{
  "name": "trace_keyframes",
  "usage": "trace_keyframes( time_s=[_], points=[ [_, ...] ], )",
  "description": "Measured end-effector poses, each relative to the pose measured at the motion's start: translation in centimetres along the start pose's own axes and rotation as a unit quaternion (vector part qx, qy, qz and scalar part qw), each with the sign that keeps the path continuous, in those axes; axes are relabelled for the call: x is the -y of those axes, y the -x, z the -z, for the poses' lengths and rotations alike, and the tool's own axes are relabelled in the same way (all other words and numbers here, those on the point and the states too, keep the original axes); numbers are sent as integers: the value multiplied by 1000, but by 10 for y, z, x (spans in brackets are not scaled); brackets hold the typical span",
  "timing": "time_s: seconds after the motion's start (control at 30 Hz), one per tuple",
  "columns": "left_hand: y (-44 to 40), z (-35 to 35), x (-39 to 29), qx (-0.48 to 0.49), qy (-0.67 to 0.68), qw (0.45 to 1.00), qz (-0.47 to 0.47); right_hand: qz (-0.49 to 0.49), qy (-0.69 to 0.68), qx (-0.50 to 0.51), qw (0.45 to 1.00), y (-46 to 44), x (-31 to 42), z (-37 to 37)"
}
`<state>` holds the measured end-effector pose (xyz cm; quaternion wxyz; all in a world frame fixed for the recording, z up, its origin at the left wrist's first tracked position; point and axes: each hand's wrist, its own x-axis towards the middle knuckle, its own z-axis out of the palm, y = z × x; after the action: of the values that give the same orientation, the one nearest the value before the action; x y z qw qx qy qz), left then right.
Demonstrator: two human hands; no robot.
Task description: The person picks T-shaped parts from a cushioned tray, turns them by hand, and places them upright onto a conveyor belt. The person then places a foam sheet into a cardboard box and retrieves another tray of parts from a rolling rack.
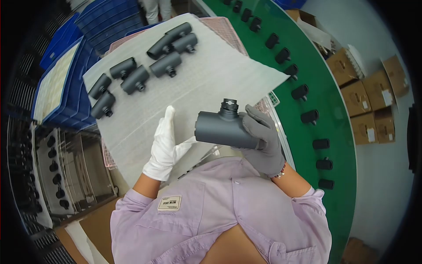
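My right hand (265, 143), in a grey glove, grips the right end of a dark grey T-shaped housing (224, 130) that looks like a hair dryer body. Its barrel lies almost level, and the short black ribbed neck points away from me. To the left of it is my left hand (163, 147) in a white glove, fingers stretched out and thumb apart, holding nothing. Beyond my hands, several similar housings (135, 80) lie on a white foam sheet (211, 72), mostly towards its far left part.
A green conveyor belt (303, 154) curves along my right, carrying a row of dark parts (310, 116). Blue crates (70, 101) stand at the left, above a rack (83, 163) with more dark parts. Cardboard boxes (378, 90) are stacked at far right. Another person's legs (157, 9) show at the top.
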<state>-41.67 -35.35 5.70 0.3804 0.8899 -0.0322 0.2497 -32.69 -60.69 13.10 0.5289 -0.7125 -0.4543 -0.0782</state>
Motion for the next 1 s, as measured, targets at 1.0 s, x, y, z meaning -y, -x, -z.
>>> trace_keyframes(
  time_s=[1.0],
  points=[
    [8,-57,-55,25,-192,975,112,-586,601,-229,493,386,-4,409]
  ],
)
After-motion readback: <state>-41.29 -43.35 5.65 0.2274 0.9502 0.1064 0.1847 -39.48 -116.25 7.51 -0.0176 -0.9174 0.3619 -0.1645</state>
